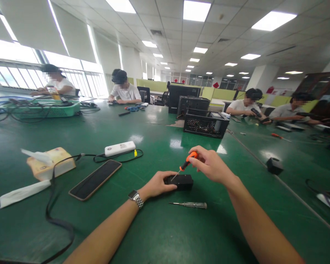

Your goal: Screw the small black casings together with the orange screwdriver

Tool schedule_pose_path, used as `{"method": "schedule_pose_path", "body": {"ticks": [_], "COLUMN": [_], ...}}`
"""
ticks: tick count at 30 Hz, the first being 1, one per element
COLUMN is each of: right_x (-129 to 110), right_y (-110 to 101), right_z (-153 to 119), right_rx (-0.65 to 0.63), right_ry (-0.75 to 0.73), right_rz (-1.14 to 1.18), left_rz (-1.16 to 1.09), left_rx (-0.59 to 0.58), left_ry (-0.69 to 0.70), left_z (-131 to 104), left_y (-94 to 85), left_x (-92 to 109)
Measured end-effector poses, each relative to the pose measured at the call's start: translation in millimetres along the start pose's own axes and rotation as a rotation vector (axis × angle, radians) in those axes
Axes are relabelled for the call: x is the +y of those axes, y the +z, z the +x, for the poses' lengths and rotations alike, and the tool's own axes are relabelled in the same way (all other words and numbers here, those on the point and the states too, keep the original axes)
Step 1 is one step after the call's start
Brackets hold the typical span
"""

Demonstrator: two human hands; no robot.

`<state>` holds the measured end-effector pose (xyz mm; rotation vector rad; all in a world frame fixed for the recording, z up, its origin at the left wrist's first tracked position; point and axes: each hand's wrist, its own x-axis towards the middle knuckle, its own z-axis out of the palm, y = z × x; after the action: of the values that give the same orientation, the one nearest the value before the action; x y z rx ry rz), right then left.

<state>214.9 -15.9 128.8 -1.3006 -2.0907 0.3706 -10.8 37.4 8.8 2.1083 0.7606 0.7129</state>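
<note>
My left hand (161, 183), with a watch on its wrist, grips the left end of a small black box (185, 182) lying on the green table. An orange-and-black screwdriver (187, 161) is held by its handle in my right hand (210, 163). It slants down to the left, and its tip meets the top of the box close to my left fingers. Whether the tip sits in a screw is too small to tell. A second screwdriver with a clear handle (196, 205) lies on the table just in front of the box.
Left of my hands lie a phone (96, 179), a white power bank-like device (120, 148) with a cable, and a tissue pack (55, 163). Black metal cases (206, 124) stand beyond. A black block (275, 165) sits at right. Several people work around the table; a green basket (44, 109) holds cables.
</note>
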Motion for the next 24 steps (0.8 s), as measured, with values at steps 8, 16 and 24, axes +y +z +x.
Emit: {"method": "schedule_pose_path", "body": {"ticks": [8,16,24], "right_x": [31.3,45.6,41.5], "right_y": [-30.0,-24.3,-21.1], "right_z": [-3.2,3.0,3.9], "right_rx": [0.104,0.061,0.089], "right_ry": [0.177,0.19,0.153], "right_rz": [0.078,0.023,-0.056], "left_rz": [0.039,0.051,0.048], "left_rx": [0.007,0.006,0.002], "left_ry": [-0.029,-0.025,-0.026], "left_z": [-0.8,-0.9,-1.1], "left_y": [-1.3,-1.7,-1.3], "left_x": [-0.7,1.6,-2.0]}}
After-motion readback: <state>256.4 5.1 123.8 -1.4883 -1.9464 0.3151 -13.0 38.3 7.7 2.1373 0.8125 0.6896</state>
